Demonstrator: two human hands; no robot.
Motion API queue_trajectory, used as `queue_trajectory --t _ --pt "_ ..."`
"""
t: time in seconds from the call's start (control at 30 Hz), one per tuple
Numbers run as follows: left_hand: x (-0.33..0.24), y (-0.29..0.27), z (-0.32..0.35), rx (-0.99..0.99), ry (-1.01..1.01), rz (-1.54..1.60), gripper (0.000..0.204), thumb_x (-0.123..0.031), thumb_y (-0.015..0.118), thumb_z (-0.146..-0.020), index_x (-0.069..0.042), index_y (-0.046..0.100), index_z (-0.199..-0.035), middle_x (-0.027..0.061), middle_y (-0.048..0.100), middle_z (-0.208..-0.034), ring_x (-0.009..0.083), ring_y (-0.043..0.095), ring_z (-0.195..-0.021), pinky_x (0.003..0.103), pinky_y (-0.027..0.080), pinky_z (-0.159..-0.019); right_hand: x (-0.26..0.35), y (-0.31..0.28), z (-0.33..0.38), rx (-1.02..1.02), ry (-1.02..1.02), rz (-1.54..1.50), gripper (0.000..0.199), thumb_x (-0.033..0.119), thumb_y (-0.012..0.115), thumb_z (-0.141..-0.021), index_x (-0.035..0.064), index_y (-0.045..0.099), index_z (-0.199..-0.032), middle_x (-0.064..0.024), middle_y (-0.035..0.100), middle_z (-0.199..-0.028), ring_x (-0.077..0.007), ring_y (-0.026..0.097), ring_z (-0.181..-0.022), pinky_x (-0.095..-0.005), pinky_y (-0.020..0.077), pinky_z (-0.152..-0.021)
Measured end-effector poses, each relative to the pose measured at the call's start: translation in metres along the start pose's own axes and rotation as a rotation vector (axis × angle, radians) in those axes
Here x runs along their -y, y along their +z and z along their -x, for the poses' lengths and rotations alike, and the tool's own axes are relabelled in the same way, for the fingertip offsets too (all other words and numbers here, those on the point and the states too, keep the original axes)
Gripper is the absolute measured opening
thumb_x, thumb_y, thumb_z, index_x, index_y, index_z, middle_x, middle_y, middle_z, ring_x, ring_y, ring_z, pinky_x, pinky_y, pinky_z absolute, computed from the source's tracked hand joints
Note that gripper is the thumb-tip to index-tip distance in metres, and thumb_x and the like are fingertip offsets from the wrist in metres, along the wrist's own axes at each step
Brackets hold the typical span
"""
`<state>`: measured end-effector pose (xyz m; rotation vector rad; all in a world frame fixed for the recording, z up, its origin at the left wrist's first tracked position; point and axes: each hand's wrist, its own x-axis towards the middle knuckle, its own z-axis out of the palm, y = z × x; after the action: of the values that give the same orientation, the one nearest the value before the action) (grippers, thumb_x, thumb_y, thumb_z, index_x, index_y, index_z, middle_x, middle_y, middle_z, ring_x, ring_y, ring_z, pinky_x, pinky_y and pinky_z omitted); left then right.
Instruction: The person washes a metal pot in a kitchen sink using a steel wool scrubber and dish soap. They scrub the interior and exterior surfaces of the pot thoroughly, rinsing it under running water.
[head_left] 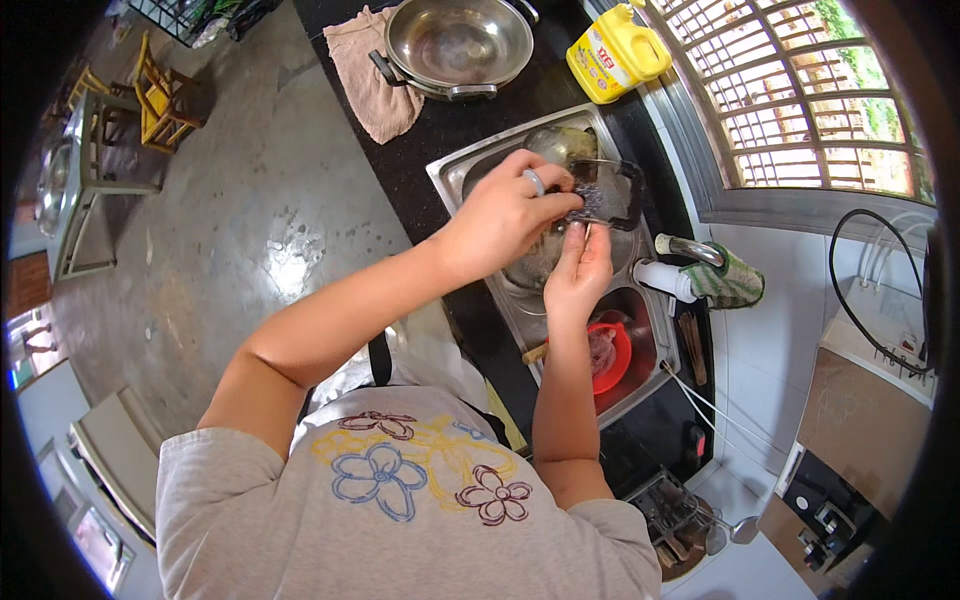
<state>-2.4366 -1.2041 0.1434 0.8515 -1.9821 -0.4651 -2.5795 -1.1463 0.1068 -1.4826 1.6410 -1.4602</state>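
Over the double sink (437, 172) both my hands meet at a shiny item with a black, bracket-shaped handle (634, 196); whether it is a pot or a lid I cannot tell. My left hand (512, 205), wearing a ring, comes in from the left with its fingers pinched at a crinkled, silvery patch (592, 196) that might be a wire scrubber. Just below, my right hand (580, 268) pinches the item's near edge between thumb and fingers. Wet, dull metal cookware (530, 262) lies beneath my hands in the larger basin, partly hidden by them.
The smaller basin holds a red bowl (622, 362). A tap (690, 248) with a green cloth (733, 278) stands at the sink's right edge. Beyond are a yellow jug (617, 58), a steel pan (458, 45) and a beige towel (375, 75). A barred window (800, 90) is at upper right.
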Motion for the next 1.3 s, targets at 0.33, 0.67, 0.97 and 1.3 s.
queue_trajectory --t 0.33,0.67,0.97,1.3 --pt "-0.012 0.005 0.030 -0.084 -0.117 0.018 0.033 -0.002 0.077 -0.075 -0.010 0.072 -0.106 0.0089 0.063 -0.104 0.0301 0.062 -0.095 0.039 0.052 -0.081 -0.003 0.000 0.005 -0.038 0.004 -0.047 0.021 0.014 0.053 -0.103 -0.0041 0.059 -0.111 -0.0104 0.067 -0.090 -0.0132 0.059 -0.079 -0.0294 0.0490 -0.073" --pt "-0.008 -0.018 -0.014 -0.150 -0.097 0.055 0.021 -0.002 0.072 -0.081 -0.006 0.072 -0.102 0.0096 0.064 -0.103 0.0295 0.063 -0.094 0.036 0.051 -0.081 0.012 -0.017 0.009 -0.045 -0.094 -0.070 0.022 0.010 0.056 -0.101 -0.0085 0.060 -0.114 -0.0118 0.069 -0.096 -0.0142 0.063 -0.085 -0.0298 0.0514 -0.078" --pt "-0.004 -0.009 -0.014 -0.091 -0.196 0.015 0.025 -0.002 0.072 -0.079 -0.008 0.071 -0.104 0.0103 0.063 -0.103 0.0315 0.060 -0.094 0.039 0.049 -0.081 0.001 -0.018 0.002 -0.011 0.099 -0.094 0.022 0.015 0.053 -0.103 -0.0044 0.059 -0.112 -0.0092 0.065 -0.096 -0.0122 0.058 -0.087 -0.0289 0.0470 -0.078" --pt "-0.019 0.011 0.016 -0.137 -0.057 -0.057 0.037 0.000 0.076 -0.067 -0.009 0.071 -0.103 0.0056 0.062 -0.101 0.0286 0.057 -0.090 0.037 0.050 -0.076 0.042 0.004 -0.037 -0.208 0.561 -0.903 0.033 0.028 0.056 -0.104 0.0005 0.055 -0.122 -0.0097 0.065 -0.112 -0.0194 0.064 -0.099 -0.0334 0.0526 -0.082"
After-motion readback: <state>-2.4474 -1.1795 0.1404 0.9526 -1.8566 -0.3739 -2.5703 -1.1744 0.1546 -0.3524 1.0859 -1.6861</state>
